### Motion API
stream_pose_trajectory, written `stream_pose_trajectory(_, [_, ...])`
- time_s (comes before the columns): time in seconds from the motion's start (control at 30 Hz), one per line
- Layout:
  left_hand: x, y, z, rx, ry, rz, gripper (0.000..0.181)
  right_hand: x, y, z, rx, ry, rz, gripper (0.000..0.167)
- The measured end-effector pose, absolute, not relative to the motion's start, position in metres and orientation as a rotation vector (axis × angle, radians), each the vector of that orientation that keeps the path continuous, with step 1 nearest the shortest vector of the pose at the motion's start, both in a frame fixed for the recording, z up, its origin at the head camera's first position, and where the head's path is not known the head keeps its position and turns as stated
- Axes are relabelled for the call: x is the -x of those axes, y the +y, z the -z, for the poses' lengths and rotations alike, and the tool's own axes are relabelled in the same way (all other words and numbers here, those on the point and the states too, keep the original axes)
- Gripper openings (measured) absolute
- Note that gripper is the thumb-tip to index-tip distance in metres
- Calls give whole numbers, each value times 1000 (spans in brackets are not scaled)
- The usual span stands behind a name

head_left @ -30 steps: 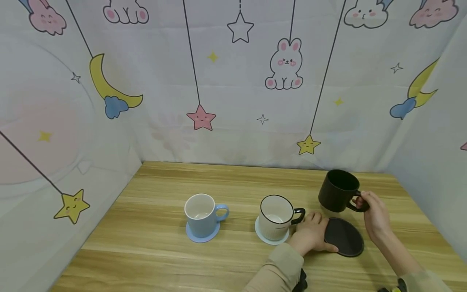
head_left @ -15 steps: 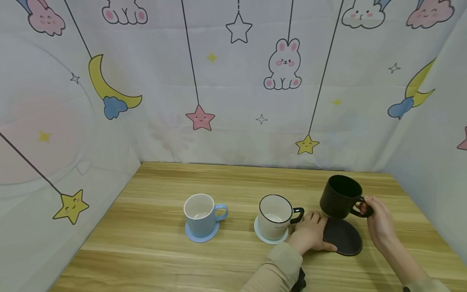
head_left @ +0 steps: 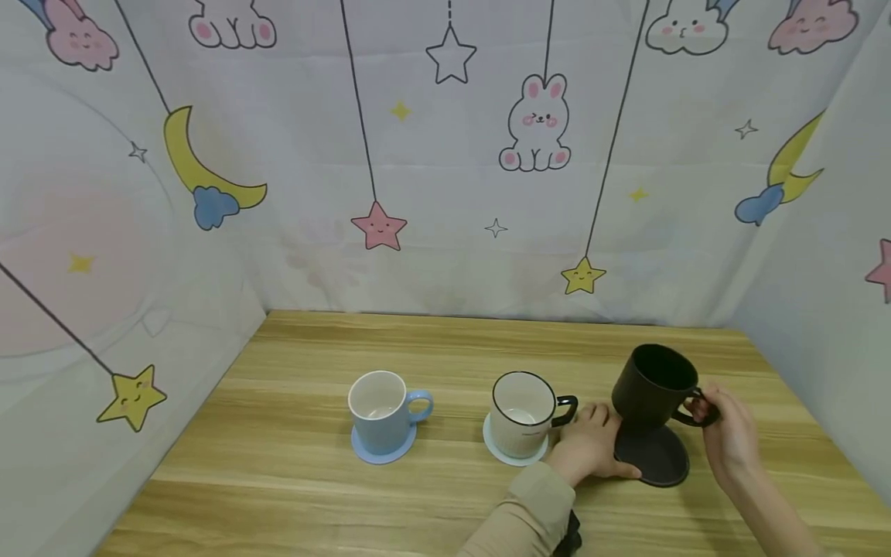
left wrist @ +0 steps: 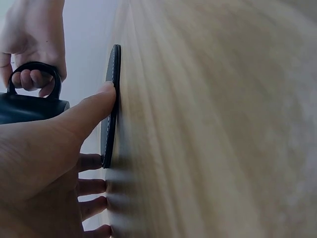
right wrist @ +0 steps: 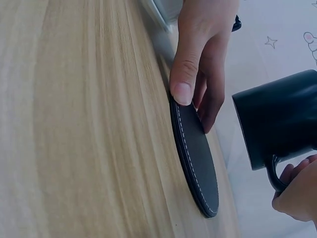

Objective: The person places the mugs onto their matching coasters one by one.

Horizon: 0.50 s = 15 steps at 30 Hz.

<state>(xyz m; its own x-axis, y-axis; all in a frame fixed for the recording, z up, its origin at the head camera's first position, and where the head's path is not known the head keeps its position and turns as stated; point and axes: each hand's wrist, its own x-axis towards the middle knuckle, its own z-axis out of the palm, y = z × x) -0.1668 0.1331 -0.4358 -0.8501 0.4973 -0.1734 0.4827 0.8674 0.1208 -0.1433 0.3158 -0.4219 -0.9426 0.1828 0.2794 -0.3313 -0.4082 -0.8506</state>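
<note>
My right hand [head_left: 729,437] grips the handle of a black mug [head_left: 650,387], which is held above the far part of a round black coaster [head_left: 657,456]. A gap between mug and coaster shows in the right wrist view. The mug's base [right wrist: 242,131] is tilted a little to the coaster's face. My left hand [head_left: 588,449] holds the coaster at its left side. Its thumb [right wrist: 184,82] lies on the stitched rim and a finger touches the edge farther back; the other fingertips [left wrist: 99,203] rest on the table.
A cream mug [head_left: 522,410] with a black rim and handle stands on a pale blue coaster [head_left: 496,449], close to my left fingers. Farther left, a blue mug [head_left: 379,414] stands on a blue coaster [head_left: 386,456]. Printed cloth [head_left: 445,271] walls the wooden table [head_left: 278,464].
My right hand has brought the black mug nearer and lower, slightly rightward, so it now overlaps the black coaster's far edge in the head view. The left hand keeps its place on the coaster.
</note>
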Motion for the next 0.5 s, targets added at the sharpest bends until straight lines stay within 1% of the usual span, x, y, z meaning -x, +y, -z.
stream_pose_trajectory(0.23, [167, 134, 436, -747, 2837, -68, 85, 140, 314, 425, -254, -1438, -2430, 42])
stream_pose_trajectory(0.5, [166, 133, 436, -756, 2849, -52, 80, 135, 319, 430, -181, -1422, -2431, 43])
